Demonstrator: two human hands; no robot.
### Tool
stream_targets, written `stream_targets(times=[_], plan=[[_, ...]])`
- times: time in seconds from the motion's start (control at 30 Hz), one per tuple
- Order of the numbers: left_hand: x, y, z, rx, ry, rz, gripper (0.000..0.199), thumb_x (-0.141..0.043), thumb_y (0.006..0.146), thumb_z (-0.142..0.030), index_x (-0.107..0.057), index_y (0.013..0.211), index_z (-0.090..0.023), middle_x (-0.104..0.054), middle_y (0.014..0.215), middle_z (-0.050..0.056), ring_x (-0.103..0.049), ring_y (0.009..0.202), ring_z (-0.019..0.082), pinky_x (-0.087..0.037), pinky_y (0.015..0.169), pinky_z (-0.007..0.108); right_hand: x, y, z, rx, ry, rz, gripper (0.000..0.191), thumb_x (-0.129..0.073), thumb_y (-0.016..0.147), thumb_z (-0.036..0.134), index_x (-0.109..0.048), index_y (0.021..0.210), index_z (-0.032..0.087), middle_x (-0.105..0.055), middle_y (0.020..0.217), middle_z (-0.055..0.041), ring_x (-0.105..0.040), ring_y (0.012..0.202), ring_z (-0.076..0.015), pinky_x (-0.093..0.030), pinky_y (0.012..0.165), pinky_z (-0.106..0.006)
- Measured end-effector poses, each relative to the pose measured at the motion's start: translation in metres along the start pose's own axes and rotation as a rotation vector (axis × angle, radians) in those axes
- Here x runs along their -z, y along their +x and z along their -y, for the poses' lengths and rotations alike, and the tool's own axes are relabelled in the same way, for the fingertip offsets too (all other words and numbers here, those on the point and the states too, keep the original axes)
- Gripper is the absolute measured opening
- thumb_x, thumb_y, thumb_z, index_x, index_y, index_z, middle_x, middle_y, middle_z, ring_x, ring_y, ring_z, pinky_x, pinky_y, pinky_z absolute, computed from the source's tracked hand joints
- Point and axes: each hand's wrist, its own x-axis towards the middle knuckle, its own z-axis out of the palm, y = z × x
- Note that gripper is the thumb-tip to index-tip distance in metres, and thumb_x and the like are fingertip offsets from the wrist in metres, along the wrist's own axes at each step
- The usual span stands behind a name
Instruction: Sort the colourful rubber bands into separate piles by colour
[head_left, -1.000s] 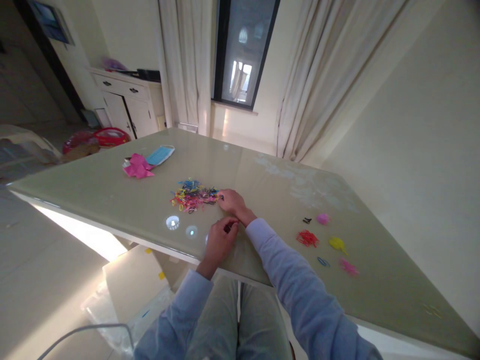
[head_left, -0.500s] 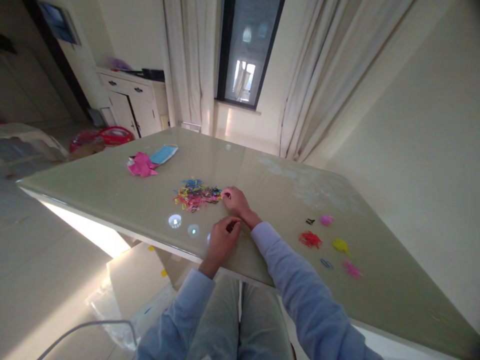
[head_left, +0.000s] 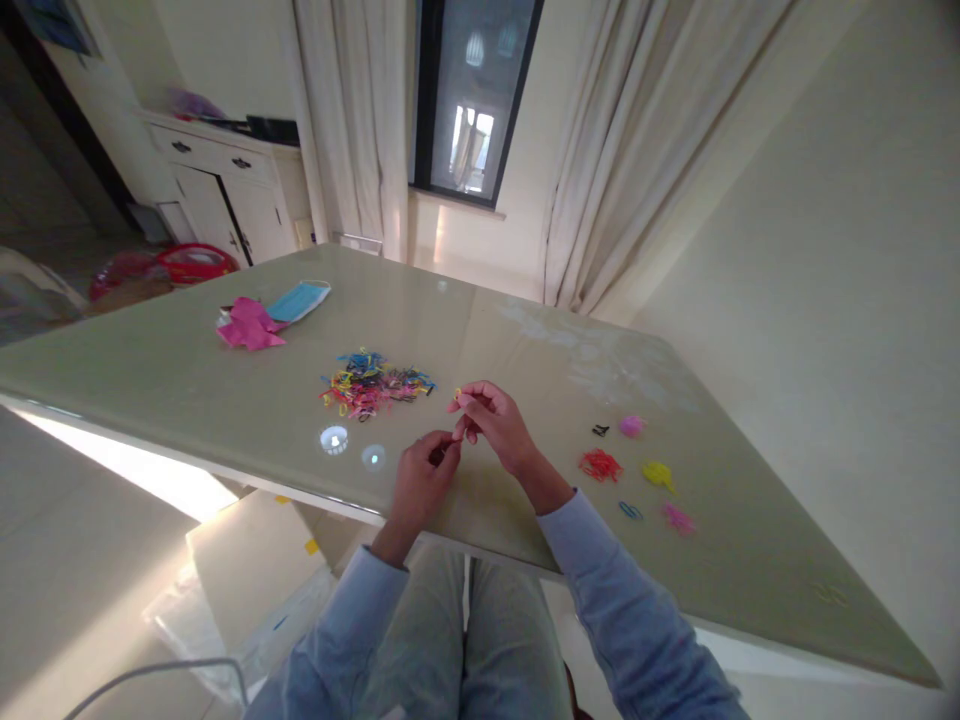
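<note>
A mixed pile of small coloured loops, which look like rubber bands, lies on the glossy table. Just right of it, my right hand is raised with thumb and forefinger pinched on a yellow rubber band. My left hand rests near the table's front edge with its fingers curled together. Its fingertips come close to the lower fingers of my right hand; whether it holds anything is hidden. Toward the right lie separate groups: black, purple-pink, red, yellow, blue and pink bands.
A blue face mask and a crumpled pink wrapper lie at the table's far left. Below the front edge, a cardboard sheet and clear plastic rest on the floor. A white cabinet stands behind.
My right hand has lifted away from the pile toward me, a yellow band now showing at its fingertips. My left hand stays low beside it. The whole view has shifted slightly.
</note>
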Motion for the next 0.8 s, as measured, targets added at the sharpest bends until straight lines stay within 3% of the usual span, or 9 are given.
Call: stream_targets(times=[0.23, 0.57, 0.7, 0.8], plan=[[0.003, 0.000, 0.003, 0.022, -0.015, 0.003, 0.025, -0.057, 0.082, -0.038, -0.071, 0.086, -0.018, -0.073, 0.079, 0.003, -0.064, 0.069, 0.016, -0.048, 0.065, 0.025, 0.019, -0.059, 0.034, 0.048, 0.083, -0.136, 0.033, -0.074, 0.080, 0.039, -0.057, 0.103, 0.022, -0.075, 0.084, -0.0023, -0.070, 0.055, -0.0136, -0.046, 0.040, -0.018], [0.006, -0.001, 0.004, 0.057, 0.045, -0.027, 0.031, -0.060, 0.077, -0.045, -0.073, 0.087, -0.018, -0.074, 0.080, 0.004, -0.066, 0.071, 0.018, -0.051, 0.067, 0.027, 0.060, -0.114, 0.046, 0.097, 0.044, -0.322, 0.016, -0.076, 0.078, 0.029, -0.068, 0.090, 0.021, -0.076, 0.085, -0.0037, -0.069, 0.054, -0.0135, -0.047, 0.041, -0.019], [0.007, 0.000, 0.003, 0.061, 0.086, -0.021, 0.032, -0.060, 0.075, -0.046, -0.073, 0.087, -0.019, -0.075, 0.080, 0.003, -0.066, 0.071, 0.018, -0.052, 0.067, 0.027, 0.092, -0.137, 0.048, 0.078, -0.089, -0.466, 0.018, -0.077, 0.076, 0.033, -0.069, 0.088, 0.021, -0.076, 0.081, -0.0050, -0.066, 0.051, -0.0138, -0.045, 0.041, -0.022], [0.007, 0.000, 0.003, 0.062, 0.099, -0.023, 0.032, -0.061, 0.075, -0.047, -0.073, 0.087, -0.020, -0.074, 0.081, 0.003, -0.066, 0.071, 0.018, -0.052, 0.068, 0.027, 0.135, -0.153, 0.048, 0.063, -0.422, -0.584, 0.022, -0.074, 0.077, 0.038, -0.071, 0.090, 0.020, -0.075, 0.074, -0.0047, -0.063, 0.049, -0.0143, -0.044, 0.042, -0.023]])
